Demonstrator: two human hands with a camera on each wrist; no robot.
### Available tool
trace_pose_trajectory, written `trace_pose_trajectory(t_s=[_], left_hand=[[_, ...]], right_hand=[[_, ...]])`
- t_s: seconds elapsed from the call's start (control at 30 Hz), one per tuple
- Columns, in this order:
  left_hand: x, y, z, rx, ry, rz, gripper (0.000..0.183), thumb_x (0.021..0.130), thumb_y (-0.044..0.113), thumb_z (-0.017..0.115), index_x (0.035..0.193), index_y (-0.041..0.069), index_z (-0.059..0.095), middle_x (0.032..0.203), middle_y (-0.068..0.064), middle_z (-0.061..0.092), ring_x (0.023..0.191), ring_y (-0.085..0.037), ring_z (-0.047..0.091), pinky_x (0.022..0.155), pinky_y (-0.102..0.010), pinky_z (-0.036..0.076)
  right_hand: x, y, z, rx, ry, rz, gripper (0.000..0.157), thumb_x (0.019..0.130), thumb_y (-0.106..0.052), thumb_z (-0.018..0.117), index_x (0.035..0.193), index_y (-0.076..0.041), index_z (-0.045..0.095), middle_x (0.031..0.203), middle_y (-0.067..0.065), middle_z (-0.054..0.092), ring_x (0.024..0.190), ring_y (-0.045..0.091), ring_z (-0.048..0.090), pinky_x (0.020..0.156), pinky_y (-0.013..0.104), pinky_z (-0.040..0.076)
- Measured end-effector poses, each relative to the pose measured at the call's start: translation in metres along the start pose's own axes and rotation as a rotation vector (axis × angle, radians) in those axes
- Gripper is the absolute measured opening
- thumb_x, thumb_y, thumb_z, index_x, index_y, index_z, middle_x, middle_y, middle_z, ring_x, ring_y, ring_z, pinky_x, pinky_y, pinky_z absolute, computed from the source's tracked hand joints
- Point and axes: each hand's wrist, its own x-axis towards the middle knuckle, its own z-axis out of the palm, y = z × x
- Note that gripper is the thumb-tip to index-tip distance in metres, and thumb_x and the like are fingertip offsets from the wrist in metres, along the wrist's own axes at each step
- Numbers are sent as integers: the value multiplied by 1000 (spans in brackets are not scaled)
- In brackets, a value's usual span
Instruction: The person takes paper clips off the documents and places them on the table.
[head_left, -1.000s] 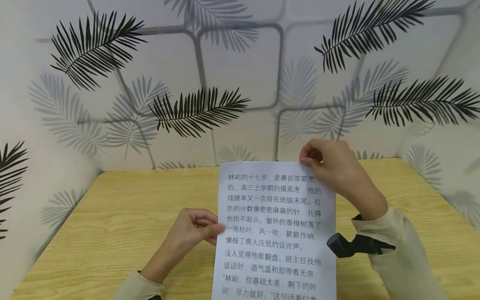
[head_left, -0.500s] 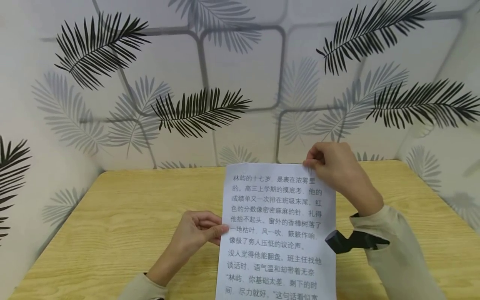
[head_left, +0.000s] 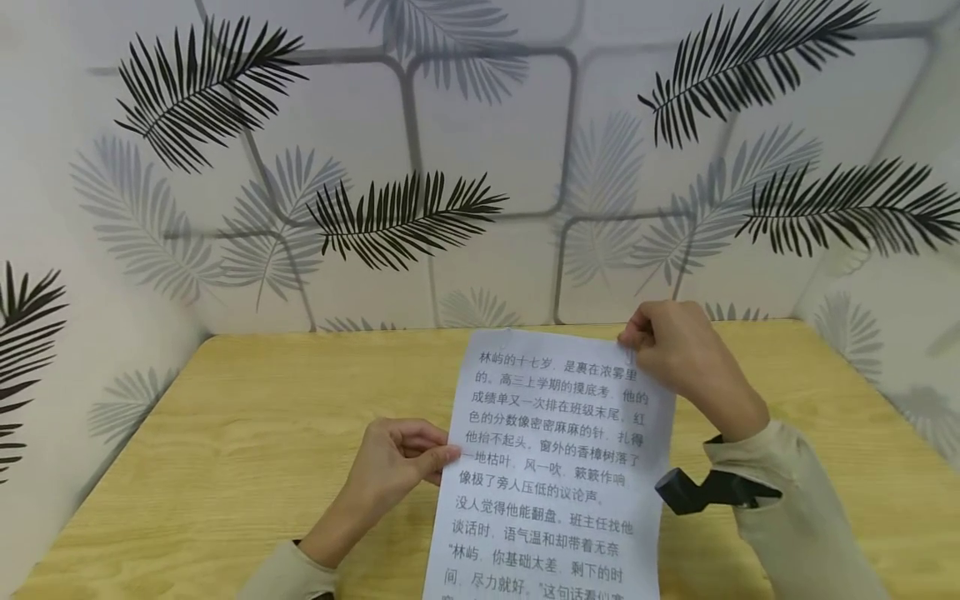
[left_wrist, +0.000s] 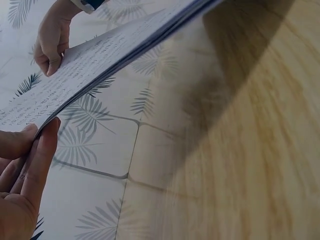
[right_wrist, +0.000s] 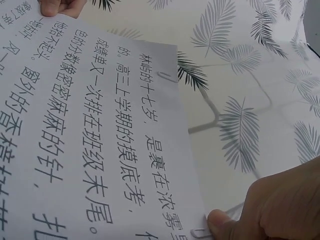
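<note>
A stack of printed paper sheets [head_left: 547, 467] is held up before me, its layered edge showing in the left wrist view. My left hand [head_left: 397, 467] pinches the stack's left edge between thumb and fingers. At the top right corner my right hand [head_left: 686, 354] pinches the sheets. One paper clip [right_wrist: 201, 233] sits on that corner, its loop showing beside the right thumb and its outer end hidden. Another paper clip [right_wrist: 167, 76] is fastened on the top edge near the other corner. The lower end of the sheets runs out of the head view.
A wood-grain table [head_left: 247, 433] lies beneath the hands. Behind it stands a pale wall covering [head_left: 495, 150] with a leaf pattern. A black wrist strap [head_left: 712, 490] sits on the right sleeve.
The sheets have shifted right at the top, and their top edge now slopes down toward the right. My right hand has lowered slightly with the corner. Both hands keep their grip.
</note>
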Motion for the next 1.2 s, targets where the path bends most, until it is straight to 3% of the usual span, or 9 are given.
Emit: trace_pose_trajectory(t_s=[0.23,0.53,0.9,1.03,1.2], left_hand=[[3,-3,-3,-27,10,-65,12,83,-6,71,88,-15,66,81,-23,71,63,-25,70,63,-36,61],[6,-3,-7,-72,43,-97,14,83,-6,70,90,-17,64,82,-21,71,64,-23,70,62,-37,61],[8,-1,-8,-94,66,-83,17,84,-5,70,91,-19,63,82,-22,71,63,-20,70,60,-36,61],[7,-2,-9,-103,78,-98,18,83,-5,71,91,-19,63,82,-22,71,62,-19,69,60,-35,61],[7,-3,-9,-105,94,-99,18,83,-5,71,92,-18,63,82,-21,71,62,-20,69,59,-35,61]], right_hand=[[1,4,8,21,33,-38,7,90,0,60,84,3,62,76,14,62,64,25,54,58,32,44],[-1,2,15,134,229,-82,9,93,3,56,87,3,62,80,16,64,64,22,48,57,28,38],[2,5,9,196,418,-36,12,92,6,52,85,4,62,83,19,66,74,22,58,61,16,37],[0,17,2,217,420,-8,14,96,-1,53,87,4,62,81,18,65,66,7,54,56,10,39],[-5,38,-6,197,349,41,17,99,-8,51,91,2,62,81,16,65,63,-2,52,52,12,42]])
